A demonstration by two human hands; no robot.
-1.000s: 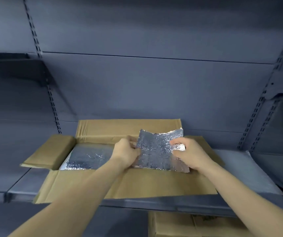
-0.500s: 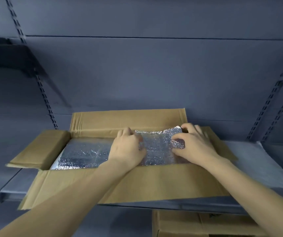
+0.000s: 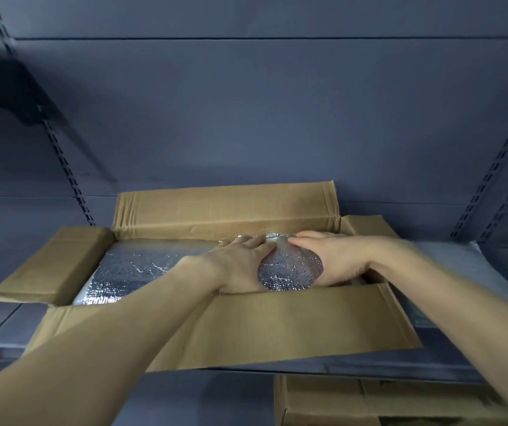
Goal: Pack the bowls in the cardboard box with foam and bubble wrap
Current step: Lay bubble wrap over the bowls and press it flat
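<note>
Two flat hands, as I see them: left hand (image 3: 238,265) and right hand (image 3: 332,259) press a silver foam sheet (image 3: 289,272) with straight, released fingers; it lies beneath them inside the open cardboard box (image 3: 246,321); more foil lining (image 3: 135,272) spreads beyond my left fingers.

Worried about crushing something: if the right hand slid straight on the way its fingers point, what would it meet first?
Probably the left hand: the right hand lies flat on the silver foil sheet, fingers pointing left, fingertips almost touching.
</note>
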